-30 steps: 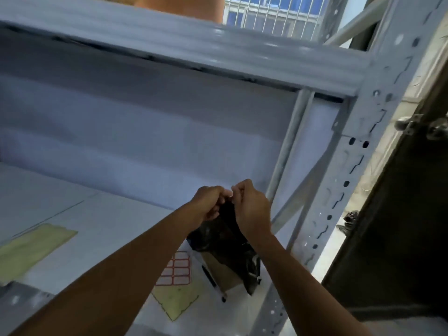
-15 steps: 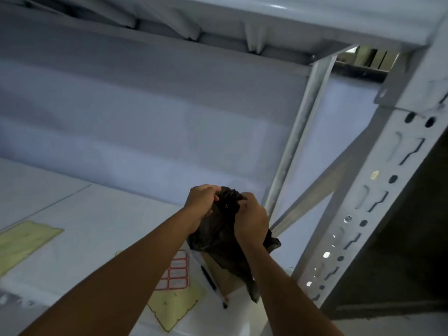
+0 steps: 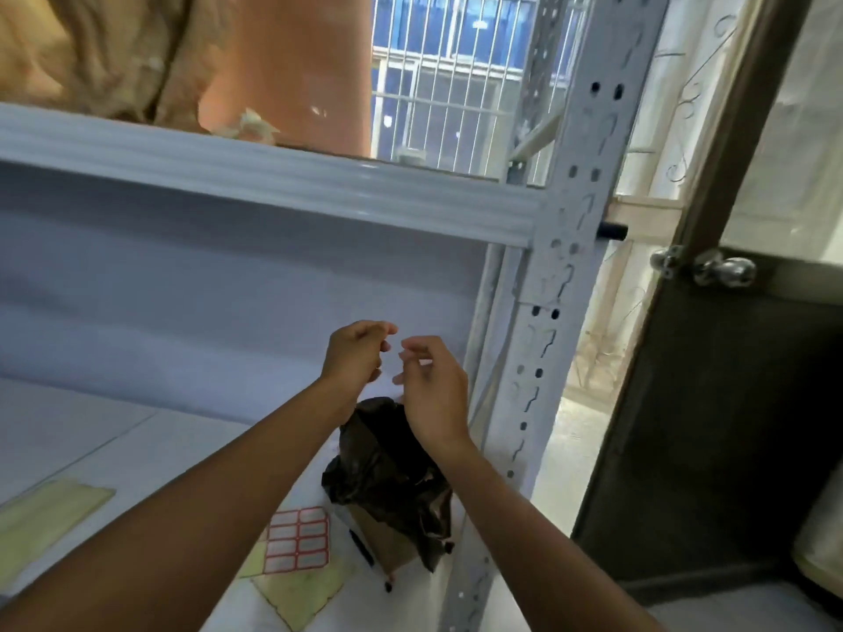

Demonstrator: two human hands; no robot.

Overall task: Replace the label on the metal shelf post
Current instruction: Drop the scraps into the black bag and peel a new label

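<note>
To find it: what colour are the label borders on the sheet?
Red borders on the label sheet, head view.

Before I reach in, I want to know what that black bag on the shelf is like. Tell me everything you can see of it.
The black bag is thin, crumpled, glossy plastic, slumped upright on the white shelf board beside the perforated post. Its top is bunched and its lower edge looks torn. It drapes over a brown, cardboard-like piece. The right forearm crosses in front of it; neither hand holds it.

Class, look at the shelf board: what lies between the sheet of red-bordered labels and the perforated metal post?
In the head view, a black plastic bag and a black pen lie between the label sheet and the post.
</note>
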